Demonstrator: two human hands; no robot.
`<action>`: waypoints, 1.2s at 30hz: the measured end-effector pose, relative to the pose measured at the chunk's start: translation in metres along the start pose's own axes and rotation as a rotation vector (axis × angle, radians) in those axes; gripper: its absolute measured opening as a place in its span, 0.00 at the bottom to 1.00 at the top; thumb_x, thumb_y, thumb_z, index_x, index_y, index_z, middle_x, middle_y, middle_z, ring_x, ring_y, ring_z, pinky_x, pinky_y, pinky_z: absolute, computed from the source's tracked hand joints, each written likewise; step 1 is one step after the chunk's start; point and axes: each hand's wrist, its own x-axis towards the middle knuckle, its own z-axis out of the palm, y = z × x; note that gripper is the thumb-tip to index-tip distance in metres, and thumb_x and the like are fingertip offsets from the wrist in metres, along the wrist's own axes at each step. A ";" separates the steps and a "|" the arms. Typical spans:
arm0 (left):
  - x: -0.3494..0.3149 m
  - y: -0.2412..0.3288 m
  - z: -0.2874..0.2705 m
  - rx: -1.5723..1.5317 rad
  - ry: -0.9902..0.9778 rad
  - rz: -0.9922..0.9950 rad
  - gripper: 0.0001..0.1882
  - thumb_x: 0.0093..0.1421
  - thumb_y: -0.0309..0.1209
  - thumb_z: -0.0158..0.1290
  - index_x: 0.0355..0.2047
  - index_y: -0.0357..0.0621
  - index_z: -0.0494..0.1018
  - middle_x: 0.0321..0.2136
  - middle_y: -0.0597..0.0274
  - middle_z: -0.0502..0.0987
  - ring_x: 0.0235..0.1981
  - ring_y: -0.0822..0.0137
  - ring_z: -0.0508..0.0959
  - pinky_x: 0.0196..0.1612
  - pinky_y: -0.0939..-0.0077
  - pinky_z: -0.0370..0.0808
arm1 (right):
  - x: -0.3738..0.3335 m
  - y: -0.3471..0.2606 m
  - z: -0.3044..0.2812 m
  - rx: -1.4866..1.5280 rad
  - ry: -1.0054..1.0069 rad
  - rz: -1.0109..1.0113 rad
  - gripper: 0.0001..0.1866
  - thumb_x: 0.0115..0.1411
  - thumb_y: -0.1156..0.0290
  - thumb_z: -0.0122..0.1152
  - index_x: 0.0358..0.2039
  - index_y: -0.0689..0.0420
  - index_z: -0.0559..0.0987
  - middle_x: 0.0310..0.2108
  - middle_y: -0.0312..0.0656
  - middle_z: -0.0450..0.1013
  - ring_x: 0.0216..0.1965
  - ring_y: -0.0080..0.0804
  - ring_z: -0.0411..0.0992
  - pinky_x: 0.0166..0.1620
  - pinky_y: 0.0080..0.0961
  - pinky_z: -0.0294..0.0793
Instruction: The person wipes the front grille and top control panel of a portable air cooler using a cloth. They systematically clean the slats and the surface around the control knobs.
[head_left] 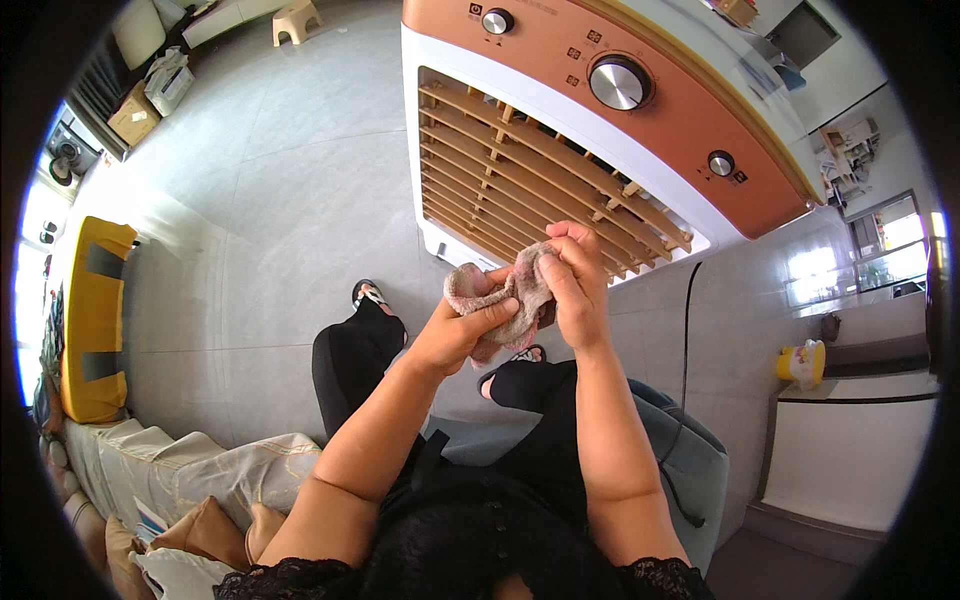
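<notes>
Grille (530, 190) of appliance (690, 120) at twelve o'clock from cloth (530, 287). Cloth bunched between left hand (448, 338) and right hand (575, 285), fingers pinching it. Looked like folding step; next move probably called for firm pad, pressed along grille.

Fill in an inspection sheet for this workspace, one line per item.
Surface: grey floor with thin joint lines
Things in hand: one crumpled pinkish-grey cloth, held in front of the appliance with its tan slatted grille
Clutter: cardboard box at upper left; brown cushions at lower left
Hands: left hand and right hand both grip the cloth
Cables: one black cable, right of the right forearm
Surroundings: small cream stool beyond; yellow bucket at right
</notes>
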 end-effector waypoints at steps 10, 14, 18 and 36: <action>0.071 0.077 -0.022 0.145 0.400 0.578 0.15 0.59 0.24 0.50 0.46 0.27 0.71 0.38 0.51 0.78 0.37 0.67 0.80 0.39 0.77 0.79 | 0.016 -0.046 -0.023 -0.515 0.249 -0.406 0.16 0.59 0.67 0.62 0.45 0.60 0.75 0.38 0.46 0.72 0.38 0.35 0.71 0.41 0.30 0.71; 0.120 0.091 -0.043 1.208 0.926 0.672 0.16 0.56 0.28 0.52 0.45 0.41 0.74 0.39 0.50 0.78 0.36 0.55 0.80 0.39 0.66 0.76 | 0.026 -0.043 -0.002 -0.511 0.067 -0.141 0.15 0.59 0.70 0.59 0.47 0.57 0.75 0.31 0.43 0.74 0.31 0.35 0.73 0.34 0.28 0.74; 0.101 0.079 -0.027 1.737 0.628 0.568 0.22 0.50 0.32 0.57 0.48 0.50 0.72 0.38 0.52 0.77 0.38 0.48 0.78 0.39 0.59 0.77 | 0.034 -0.011 0.011 -0.675 0.099 -0.107 0.20 0.59 0.65 0.58 0.52 0.56 0.72 0.31 0.42 0.74 0.30 0.38 0.75 0.33 0.33 0.75; 0.104 0.112 -0.016 1.841 0.416 0.128 0.27 0.50 0.38 0.57 0.51 0.56 0.65 0.36 0.47 0.79 0.39 0.46 0.80 0.40 0.55 0.77 | 0.028 -0.008 -0.008 -0.695 0.085 0.206 0.31 0.57 0.66 0.61 0.61 0.52 0.63 0.21 0.39 0.74 0.26 0.39 0.76 0.32 0.36 0.75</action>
